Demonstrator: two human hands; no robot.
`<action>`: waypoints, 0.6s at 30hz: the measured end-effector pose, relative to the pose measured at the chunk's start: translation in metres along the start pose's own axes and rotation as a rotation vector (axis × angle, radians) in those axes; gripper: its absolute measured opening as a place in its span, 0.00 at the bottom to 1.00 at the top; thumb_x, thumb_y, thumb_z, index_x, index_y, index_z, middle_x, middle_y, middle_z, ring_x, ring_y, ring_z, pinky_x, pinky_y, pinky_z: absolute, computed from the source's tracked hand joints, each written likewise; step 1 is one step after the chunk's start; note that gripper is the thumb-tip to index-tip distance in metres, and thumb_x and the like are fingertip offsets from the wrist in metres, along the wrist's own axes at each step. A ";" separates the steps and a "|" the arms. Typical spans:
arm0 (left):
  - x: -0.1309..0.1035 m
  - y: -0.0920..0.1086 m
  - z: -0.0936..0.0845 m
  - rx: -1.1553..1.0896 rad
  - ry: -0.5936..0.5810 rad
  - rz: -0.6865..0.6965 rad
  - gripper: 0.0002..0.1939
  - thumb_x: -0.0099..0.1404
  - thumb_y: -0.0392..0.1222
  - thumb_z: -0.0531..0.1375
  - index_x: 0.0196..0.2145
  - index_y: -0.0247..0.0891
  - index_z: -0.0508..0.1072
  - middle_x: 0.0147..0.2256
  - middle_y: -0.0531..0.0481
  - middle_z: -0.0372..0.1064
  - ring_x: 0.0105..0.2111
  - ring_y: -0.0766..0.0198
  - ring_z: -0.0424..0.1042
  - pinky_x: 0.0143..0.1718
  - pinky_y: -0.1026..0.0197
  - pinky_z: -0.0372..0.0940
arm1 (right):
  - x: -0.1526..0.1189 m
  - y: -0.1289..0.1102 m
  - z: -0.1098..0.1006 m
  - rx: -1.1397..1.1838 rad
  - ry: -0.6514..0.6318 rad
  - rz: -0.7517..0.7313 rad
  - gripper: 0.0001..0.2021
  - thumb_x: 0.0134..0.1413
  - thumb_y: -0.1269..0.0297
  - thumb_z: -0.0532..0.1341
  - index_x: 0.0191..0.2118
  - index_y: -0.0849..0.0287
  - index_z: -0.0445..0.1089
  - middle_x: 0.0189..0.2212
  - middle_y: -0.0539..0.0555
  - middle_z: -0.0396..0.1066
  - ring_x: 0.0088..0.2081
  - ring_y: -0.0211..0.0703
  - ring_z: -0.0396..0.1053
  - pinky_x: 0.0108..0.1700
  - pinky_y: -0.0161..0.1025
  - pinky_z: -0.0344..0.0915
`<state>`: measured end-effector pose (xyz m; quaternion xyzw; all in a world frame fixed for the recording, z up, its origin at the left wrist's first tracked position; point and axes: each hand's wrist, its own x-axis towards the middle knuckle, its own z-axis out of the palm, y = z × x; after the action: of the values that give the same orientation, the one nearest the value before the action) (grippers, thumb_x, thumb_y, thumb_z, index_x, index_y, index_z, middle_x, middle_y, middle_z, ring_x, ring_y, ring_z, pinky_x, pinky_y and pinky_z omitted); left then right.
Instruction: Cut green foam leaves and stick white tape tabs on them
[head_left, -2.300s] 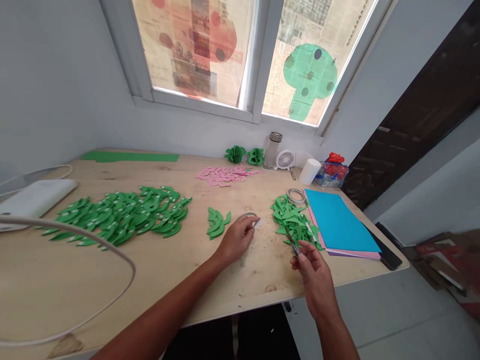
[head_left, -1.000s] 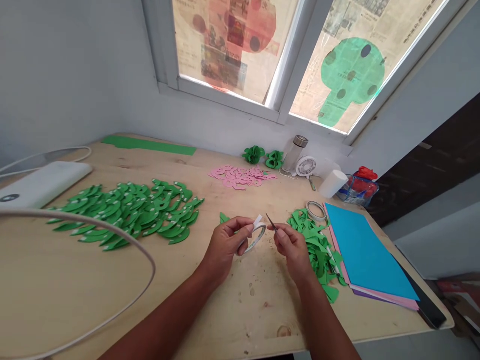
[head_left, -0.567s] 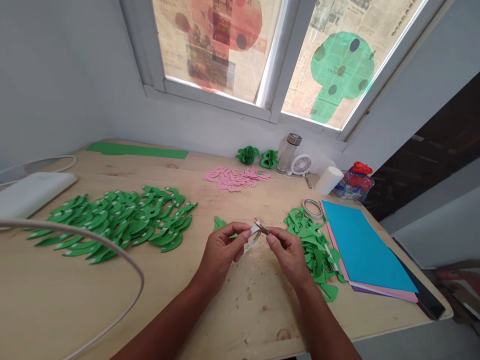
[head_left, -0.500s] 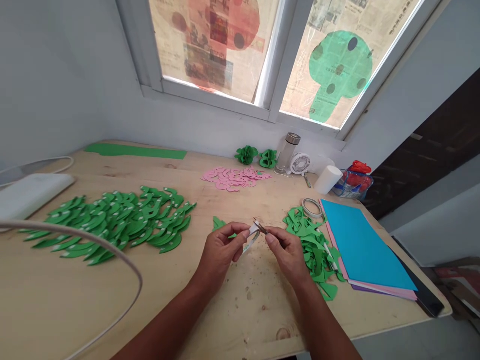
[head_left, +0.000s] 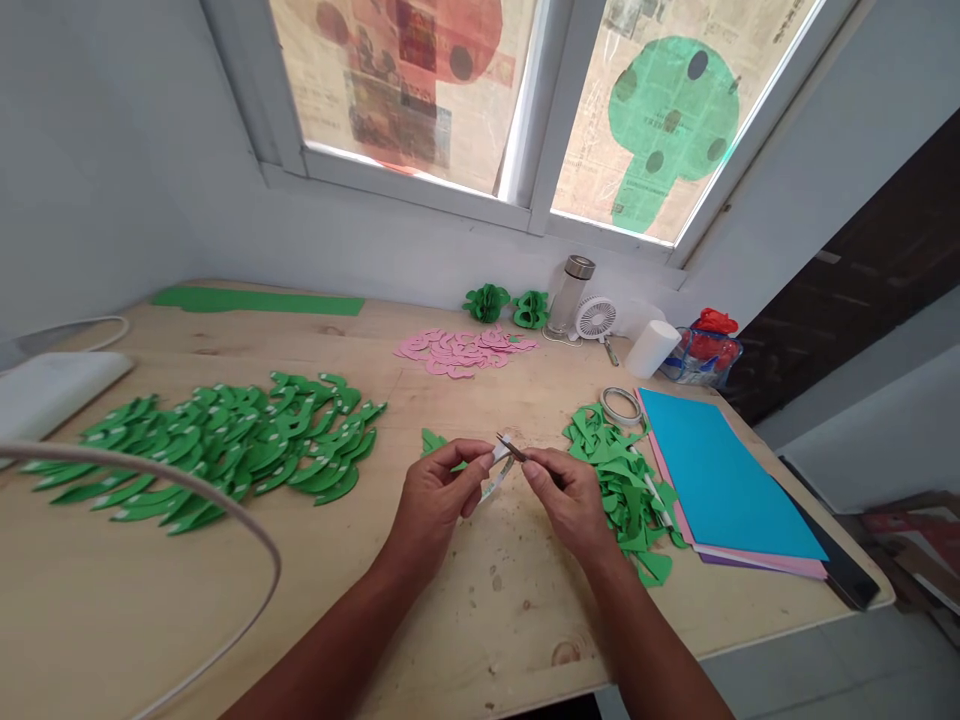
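Between thumb and fingers, my left hand [head_left: 442, 490] pinches a strip of white tape [head_left: 499, 472] that curves down toward the table. My right hand [head_left: 568, 495] is closed on small dark scissors [head_left: 511, 448], whose tips lie at the upper end of the tape. Just behind my left hand is a small green paper piece [head_left: 433, 441]. A pile of green paper scraps [head_left: 619, 480] lies right beside my right hand. To the left spreads a big heap of curved green paper pieces [head_left: 225, 440] with white tabs.
Pink paper cutouts [head_left: 465, 350], two green paper flowers [head_left: 486, 302], a bottle [head_left: 570, 295] and a fan [head_left: 596, 318] stand or lie at the back. At right are a tape roll [head_left: 621, 405] and blue sheets [head_left: 731, 480]. A cable [head_left: 255, 530] arcs across the left foreground.
The view has shifted slightly. The scissor blades look closer together across the tape than before. Both hands keep their holds.
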<state>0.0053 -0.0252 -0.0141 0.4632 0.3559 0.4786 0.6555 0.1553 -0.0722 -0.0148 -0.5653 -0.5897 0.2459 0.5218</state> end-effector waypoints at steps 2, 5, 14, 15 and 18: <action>0.001 -0.001 -0.001 0.002 -0.003 -0.003 0.06 0.52 0.41 0.64 0.28 0.37 0.75 0.20 0.58 0.60 0.14 0.76 0.54 0.17 0.67 0.45 | 0.000 0.000 0.000 -0.009 0.001 -0.001 0.13 0.55 0.57 0.58 0.39 0.57 0.77 0.34 0.56 0.77 0.35 0.46 0.71 0.37 0.41 0.64; 0.001 -0.002 -0.002 0.002 -0.003 -0.001 0.07 0.51 0.42 0.64 0.28 0.37 0.75 0.20 0.58 0.61 0.14 0.76 0.54 0.17 0.67 0.46 | 0.000 0.000 0.000 -0.004 0.000 0.003 0.13 0.55 0.57 0.58 0.39 0.56 0.77 0.34 0.55 0.77 0.36 0.47 0.71 0.37 0.41 0.65; 0.000 -0.001 -0.001 0.001 0.000 -0.002 0.06 0.52 0.41 0.64 0.28 0.37 0.75 0.20 0.58 0.60 0.14 0.77 0.54 0.17 0.68 0.46 | -0.001 0.000 0.000 -0.009 0.024 0.001 0.11 0.54 0.59 0.60 0.38 0.56 0.78 0.34 0.55 0.77 0.34 0.46 0.71 0.37 0.40 0.64; 0.000 -0.001 -0.001 0.001 -0.002 -0.002 0.06 0.52 0.41 0.64 0.28 0.37 0.74 0.20 0.58 0.60 0.14 0.77 0.54 0.17 0.68 0.46 | -0.001 0.000 0.001 -0.014 0.024 -0.002 0.11 0.55 0.59 0.59 0.38 0.56 0.78 0.34 0.55 0.77 0.35 0.46 0.71 0.37 0.40 0.64; 0.000 -0.002 -0.001 0.003 -0.005 -0.004 0.06 0.52 0.41 0.64 0.28 0.37 0.74 0.20 0.58 0.60 0.14 0.77 0.54 0.17 0.68 0.46 | -0.001 0.001 0.001 -0.028 0.026 -0.010 0.12 0.55 0.58 0.59 0.38 0.56 0.78 0.33 0.55 0.77 0.35 0.47 0.71 0.37 0.40 0.64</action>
<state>0.0046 -0.0246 -0.0160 0.4646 0.3560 0.4757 0.6566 0.1549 -0.0729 -0.0167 -0.5728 -0.5888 0.2278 0.5228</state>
